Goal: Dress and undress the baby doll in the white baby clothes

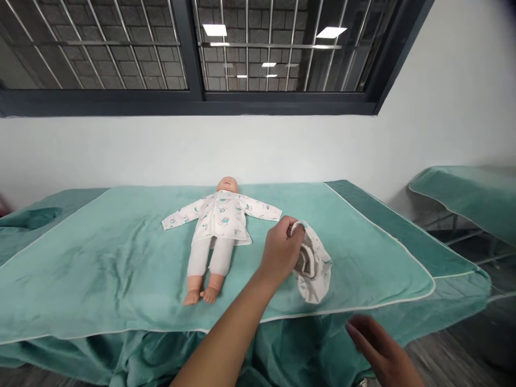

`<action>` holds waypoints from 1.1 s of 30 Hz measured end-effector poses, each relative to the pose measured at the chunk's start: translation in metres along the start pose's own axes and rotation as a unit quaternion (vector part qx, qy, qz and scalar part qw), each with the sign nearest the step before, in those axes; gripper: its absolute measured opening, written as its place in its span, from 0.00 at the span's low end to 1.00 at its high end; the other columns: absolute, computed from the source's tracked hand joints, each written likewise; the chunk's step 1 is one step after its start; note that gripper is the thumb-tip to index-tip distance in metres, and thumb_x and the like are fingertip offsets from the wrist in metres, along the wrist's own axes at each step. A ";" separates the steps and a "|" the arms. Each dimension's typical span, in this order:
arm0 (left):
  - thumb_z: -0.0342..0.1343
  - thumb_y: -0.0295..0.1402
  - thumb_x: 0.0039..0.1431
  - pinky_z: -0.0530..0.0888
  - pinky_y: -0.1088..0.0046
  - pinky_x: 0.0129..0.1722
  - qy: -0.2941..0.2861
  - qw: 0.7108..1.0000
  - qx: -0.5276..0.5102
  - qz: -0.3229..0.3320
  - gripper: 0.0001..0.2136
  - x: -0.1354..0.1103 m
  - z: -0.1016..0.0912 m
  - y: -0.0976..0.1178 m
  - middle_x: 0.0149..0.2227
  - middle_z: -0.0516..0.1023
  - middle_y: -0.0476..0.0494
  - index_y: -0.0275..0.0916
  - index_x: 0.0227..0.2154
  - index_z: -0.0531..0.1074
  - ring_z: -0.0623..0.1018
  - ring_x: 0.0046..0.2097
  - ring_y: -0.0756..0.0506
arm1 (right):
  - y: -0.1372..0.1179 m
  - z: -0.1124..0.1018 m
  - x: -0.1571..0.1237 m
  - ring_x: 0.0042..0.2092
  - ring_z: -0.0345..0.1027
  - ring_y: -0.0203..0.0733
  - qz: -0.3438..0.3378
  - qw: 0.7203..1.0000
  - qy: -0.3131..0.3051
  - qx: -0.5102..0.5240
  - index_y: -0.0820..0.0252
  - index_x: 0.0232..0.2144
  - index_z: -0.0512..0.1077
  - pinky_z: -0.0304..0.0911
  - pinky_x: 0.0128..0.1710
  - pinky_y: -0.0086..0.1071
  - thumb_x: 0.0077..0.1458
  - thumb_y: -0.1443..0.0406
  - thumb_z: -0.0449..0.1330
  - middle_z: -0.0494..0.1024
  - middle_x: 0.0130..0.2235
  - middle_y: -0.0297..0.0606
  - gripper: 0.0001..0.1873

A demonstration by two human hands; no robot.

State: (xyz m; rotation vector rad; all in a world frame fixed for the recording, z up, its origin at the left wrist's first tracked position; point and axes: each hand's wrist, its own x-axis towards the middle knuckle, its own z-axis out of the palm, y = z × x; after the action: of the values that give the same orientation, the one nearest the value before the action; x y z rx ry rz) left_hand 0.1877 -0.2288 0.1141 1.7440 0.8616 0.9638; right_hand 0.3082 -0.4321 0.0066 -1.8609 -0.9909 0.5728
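My left hand (282,244) pinches the edge of a white printed baby cap (316,274), which hangs with its opening partly showing over the right part of the bed. Low at the right, in front of the bed's edge, my right hand (379,349) is slightly blurred, its thumb and fingers apart with nothing in them. A baby doll (228,184) lies on its back to the left of the cap, arms spread and feet bare. It wears a white printed jacket (223,215) and white trousers (221,255).
A light green blanket (133,274) covers the bed, over darker green cloth (439,258) that hangs in folds at the front. Behind it stand a white wall (169,148) and a barred window (245,54). Another green-covered bed (475,196) is at the right.
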 end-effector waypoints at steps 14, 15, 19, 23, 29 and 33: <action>0.55 0.33 0.59 0.71 0.73 0.34 0.012 0.999 -0.048 0.011 0.06 -0.055 -0.142 0.086 0.32 0.77 0.48 0.38 0.34 0.76 0.75 0.34 0.47 | -0.193 0.060 0.062 0.57 0.67 0.51 -0.308 0.919 -0.221 0.110 0.47 0.62 0.62 0.68 0.55 0.46 0.59 0.50 0.60 0.70 0.59 0.42 0.31; 0.55 0.33 0.58 0.71 0.73 0.34 0.018 0.998 -0.061 0.013 0.07 -0.057 -0.148 0.088 0.32 0.77 0.47 0.38 0.34 0.76 0.75 0.34 0.47 | -0.198 0.059 0.062 0.56 0.67 0.51 -0.323 0.927 -0.175 0.070 0.47 0.61 0.63 0.68 0.55 0.47 0.59 0.51 0.61 0.69 0.59 0.42 0.30; 0.55 0.33 0.58 0.70 0.74 0.29 0.062 0.995 -0.071 0.014 0.07 -0.061 -0.159 0.094 0.28 0.75 0.48 0.37 0.33 0.77 0.74 0.30 0.48 | -0.214 0.054 0.053 0.49 0.68 0.48 -0.455 0.889 0.004 -0.062 0.47 0.63 0.62 0.70 0.48 0.45 0.58 0.59 0.63 0.68 0.51 0.44 0.31; 0.56 0.37 0.58 0.68 0.74 0.24 0.026 0.999 -0.029 -0.006 0.09 -0.064 -0.159 0.100 0.27 0.75 0.48 0.38 0.32 0.77 0.73 0.26 0.48 | -0.228 0.052 0.045 0.53 0.65 0.48 -0.643 0.749 0.042 -0.154 0.47 0.54 0.69 0.64 0.52 0.47 0.61 0.69 0.58 0.69 0.52 0.42 0.20; 0.59 0.27 0.48 0.71 0.74 0.31 -0.008 0.993 0.113 0.039 0.07 -0.060 -0.179 0.096 0.35 0.80 0.46 0.40 0.31 0.80 0.77 0.37 0.45 | -0.243 0.040 0.050 0.49 0.65 0.47 -0.686 0.686 -0.096 -0.225 0.56 0.32 0.69 0.63 0.46 0.43 0.57 0.75 0.55 0.77 0.44 0.38 0.09; 0.57 0.22 0.42 0.72 0.73 0.34 0.037 0.989 0.140 0.021 0.15 -0.057 -0.198 0.087 0.37 0.80 0.45 0.39 0.34 0.80 0.77 0.39 0.44 | -0.252 0.022 0.046 0.48 0.69 0.44 -0.667 0.692 -0.271 -0.051 0.54 0.31 0.67 0.64 0.50 0.42 0.53 0.74 0.58 0.78 0.41 0.34 0.09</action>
State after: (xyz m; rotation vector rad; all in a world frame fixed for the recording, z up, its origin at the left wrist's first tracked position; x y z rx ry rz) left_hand -0.0011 -0.2290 0.2338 1.9810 1.0531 0.9753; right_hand 0.2190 -0.3191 0.2202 -0.5630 -2.4099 0.1003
